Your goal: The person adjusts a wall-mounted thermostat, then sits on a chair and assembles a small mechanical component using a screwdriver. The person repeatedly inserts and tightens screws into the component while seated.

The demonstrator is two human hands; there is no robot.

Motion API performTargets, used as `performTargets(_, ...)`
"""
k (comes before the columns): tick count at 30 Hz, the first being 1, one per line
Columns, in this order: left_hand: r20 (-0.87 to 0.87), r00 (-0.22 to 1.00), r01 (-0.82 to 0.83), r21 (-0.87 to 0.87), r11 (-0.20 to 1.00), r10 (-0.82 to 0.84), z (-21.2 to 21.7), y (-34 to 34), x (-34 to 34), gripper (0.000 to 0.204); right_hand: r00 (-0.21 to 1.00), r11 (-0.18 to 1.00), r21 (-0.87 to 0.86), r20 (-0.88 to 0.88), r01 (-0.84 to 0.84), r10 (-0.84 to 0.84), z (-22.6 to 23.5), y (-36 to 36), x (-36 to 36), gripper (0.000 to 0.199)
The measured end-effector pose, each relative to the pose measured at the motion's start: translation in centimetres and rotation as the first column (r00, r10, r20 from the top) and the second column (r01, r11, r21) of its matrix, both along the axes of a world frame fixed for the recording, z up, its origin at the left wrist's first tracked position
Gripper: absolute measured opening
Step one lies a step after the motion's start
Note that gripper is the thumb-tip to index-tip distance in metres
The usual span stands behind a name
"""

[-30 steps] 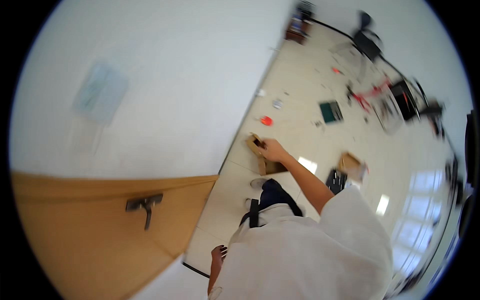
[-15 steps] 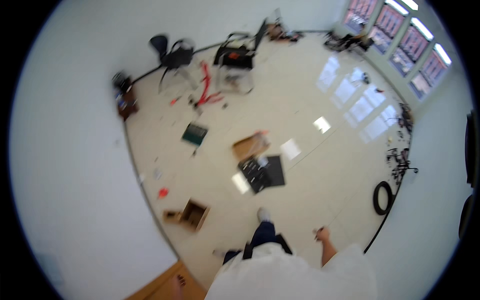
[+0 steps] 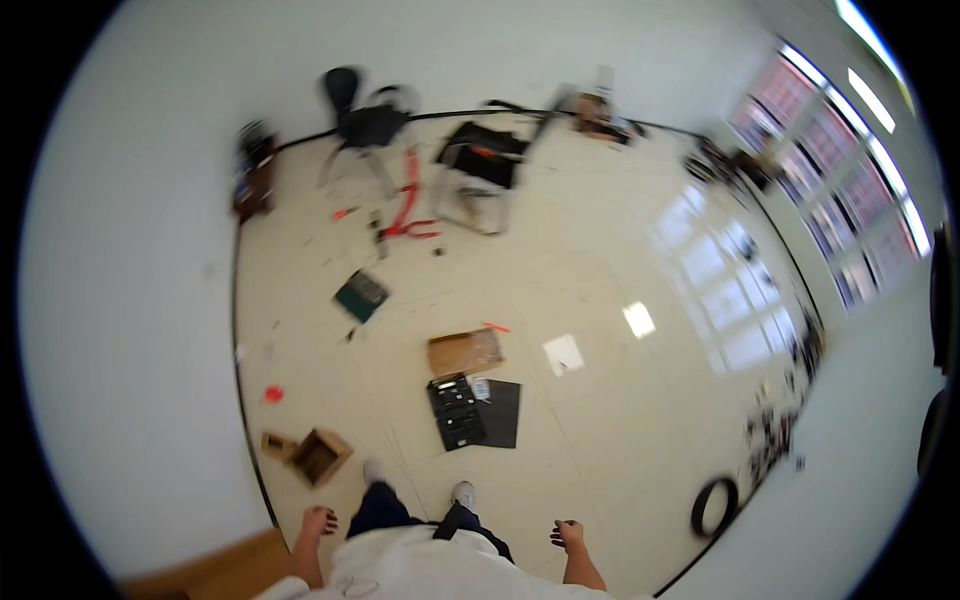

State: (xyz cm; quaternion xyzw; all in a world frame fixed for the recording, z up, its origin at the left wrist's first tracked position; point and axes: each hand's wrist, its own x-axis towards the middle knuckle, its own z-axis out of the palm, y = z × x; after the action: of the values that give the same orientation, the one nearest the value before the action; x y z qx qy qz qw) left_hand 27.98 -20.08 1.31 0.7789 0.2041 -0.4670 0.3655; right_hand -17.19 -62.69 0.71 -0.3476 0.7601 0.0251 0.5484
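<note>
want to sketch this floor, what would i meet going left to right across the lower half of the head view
open cardboard box → open black case → right hand → black tyre

Walls (image 3: 130, 250): plain, pale bluish-white, with dark skirting (image 3: 440, 115) along the base
Floor (image 3: 590, 450): glossy cream tile with thin seams
Chairs (image 3: 372, 125): two, black-seated, standing side by side near the far wall
Windows (image 3: 840, 170): a row at upper right, reddish beyond the glass
Light: window reflections (image 3: 720, 270) and smaller bright patches (image 3: 638, 320) on the floor
Wooden panel (image 3: 230, 570): tan, lower left
</note>
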Motion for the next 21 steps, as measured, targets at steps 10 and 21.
performTargets(10,-0.290,0.838,-0.330,0.405,0.853,0.462,-3.5,7.5,6.8,0.019,0.950,0.928,-0.218,0.020,-0.301,0.313,1.5,-14.7,31.1,0.030)
performTargets(21,0.230,0.898,-0.232,-0.475,0.849,0.374,6.5,-18.8,66.6,0.020,0.815,0.820,0.019,0.127,-0.572,0.566,3.0,-14.9,64.6,0.026)
